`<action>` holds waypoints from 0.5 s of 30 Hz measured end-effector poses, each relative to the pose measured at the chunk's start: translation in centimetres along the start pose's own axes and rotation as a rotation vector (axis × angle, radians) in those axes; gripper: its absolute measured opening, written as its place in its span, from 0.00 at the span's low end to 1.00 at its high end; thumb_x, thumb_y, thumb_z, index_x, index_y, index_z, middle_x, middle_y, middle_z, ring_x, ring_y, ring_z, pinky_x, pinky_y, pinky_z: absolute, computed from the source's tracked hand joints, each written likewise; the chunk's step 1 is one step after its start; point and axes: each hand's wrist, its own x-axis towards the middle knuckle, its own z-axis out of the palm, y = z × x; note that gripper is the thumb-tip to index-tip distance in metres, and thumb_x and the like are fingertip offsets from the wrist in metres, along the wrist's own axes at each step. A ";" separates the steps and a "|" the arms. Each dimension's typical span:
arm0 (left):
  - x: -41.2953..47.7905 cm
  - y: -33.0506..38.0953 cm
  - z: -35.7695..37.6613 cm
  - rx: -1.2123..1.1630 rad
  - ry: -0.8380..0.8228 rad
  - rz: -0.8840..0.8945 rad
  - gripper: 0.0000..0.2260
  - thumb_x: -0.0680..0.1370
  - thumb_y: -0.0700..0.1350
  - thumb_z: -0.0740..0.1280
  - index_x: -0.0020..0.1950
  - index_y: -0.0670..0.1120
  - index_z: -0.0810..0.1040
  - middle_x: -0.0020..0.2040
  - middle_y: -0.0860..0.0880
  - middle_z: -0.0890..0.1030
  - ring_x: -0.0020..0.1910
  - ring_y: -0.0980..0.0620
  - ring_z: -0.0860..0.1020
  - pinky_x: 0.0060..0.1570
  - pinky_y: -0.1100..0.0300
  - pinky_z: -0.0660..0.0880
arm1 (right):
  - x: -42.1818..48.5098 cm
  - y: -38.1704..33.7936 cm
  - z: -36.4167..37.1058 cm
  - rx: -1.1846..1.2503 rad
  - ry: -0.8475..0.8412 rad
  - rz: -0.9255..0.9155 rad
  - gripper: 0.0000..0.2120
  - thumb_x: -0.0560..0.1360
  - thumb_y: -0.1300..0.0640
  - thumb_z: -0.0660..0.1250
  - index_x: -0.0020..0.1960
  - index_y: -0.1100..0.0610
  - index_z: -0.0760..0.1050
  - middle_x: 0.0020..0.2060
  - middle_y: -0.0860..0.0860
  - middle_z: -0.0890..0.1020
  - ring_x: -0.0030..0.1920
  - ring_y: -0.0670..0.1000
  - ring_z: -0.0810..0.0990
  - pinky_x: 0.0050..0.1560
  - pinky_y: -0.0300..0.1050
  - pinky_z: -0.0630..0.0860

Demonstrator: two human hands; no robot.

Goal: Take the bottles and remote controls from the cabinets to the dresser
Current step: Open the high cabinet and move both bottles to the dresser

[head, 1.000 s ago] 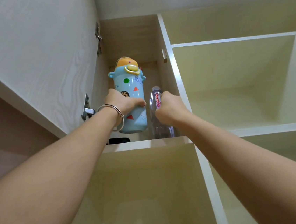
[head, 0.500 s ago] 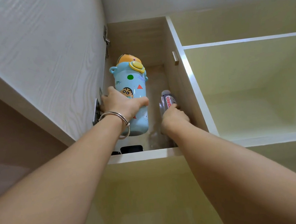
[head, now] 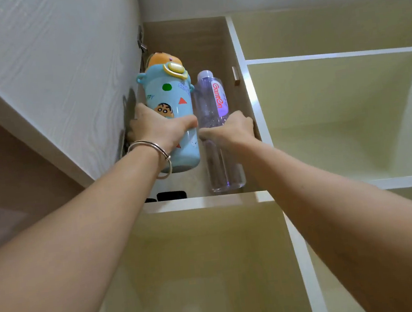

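- Upper cabinet compartment [head: 188, 43], door [head: 51, 70] swung open on the left. Both bottles are inside it, above the shelf lip [head: 199, 202].
- Blue cartoon flask [head: 171, 101]: biggest of the task things, hard-walled, domed orange-and-yellow lid. Base hangs clear of the shelf, body tilted toward the door. Judged the heavier of the two, rigid, won't give under squeeze; the smooth printed wall may be slick. The mid-body hold looks sound; the lid and small side lugs look a poorer place to take it.
- Left hand [head: 164, 132], bangle [head: 153, 148] at the wrist: grip wrapped around the flask's middle, thumb across the front.
- Clear water bottle [head: 212, 119], red lettering on the label, just beside the flask. Thin plastic, likely light and apt to dent if pinched hard. Fill level hard to read.
- Right hand [head: 230, 130]: grip closed round the bottle's waist, below the label. Cannot tell whether its base rests on the shelf.
- Two dark flat items [head: 171, 195] at the shelf front, under the flask; possibly remotes, too little visible to say.
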 end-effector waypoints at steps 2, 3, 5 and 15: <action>-0.5 1.2 -0.4 -0.030 0.001 0.017 0.42 0.49 0.55 0.72 0.60 0.44 0.67 0.57 0.44 0.77 0.55 0.42 0.77 0.55 0.48 0.76 | -0.3 -1.3 -1.4 0.055 -0.005 -0.035 0.32 0.57 0.47 0.73 0.57 0.59 0.76 0.57 0.56 0.77 0.49 0.54 0.80 0.35 0.42 0.78; -0.9 1.8 -0.7 -0.053 0.002 0.029 0.41 0.50 0.55 0.73 0.60 0.44 0.67 0.56 0.45 0.77 0.55 0.43 0.78 0.55 0.48 0.77 | -0.5 -1.8 -2.1 0.067 -0.007 -0.054 0.30 0.57 0.47 0.73 0.56 0.59 0.77 0.56 0.56 0.79 0.45 0.53 0.80 0.28 0.38 0.74; -1.8 3.0 -1.2 -0.104 -0.014 0.059 0.38 0.52 0.54 0.75 0.58 0.45 0.66 0.52 0.48 0.78 0.52 0.45 0.79 0.54 0.49 0.78 | -1.1 -2.6 -3.7 0.112 -0.010 -0.075 0.29 0.55 0.48 0.72 0.54 0.58 0.78 0.52 0.57 0.81 0.41 0.51 0.79 0.22 0.33 0.72; -14.0 4.9 -3.7 -0.402 -0.286 0.037 0.26 0.61 0.46 0.76 0.49 0.53 0.63 0.46 0.55 0.77 0.46 0.54 0.80 0.43 0.56 0.80 | -11.2 -1.2 -14.9 0.273 -0.135 -0.075 0.14 0.60 0.56 0.74 0.43 0.58 0.76 0.47 0.60 0.83 0.43 0.58 0.81 0.22 0.35 0.63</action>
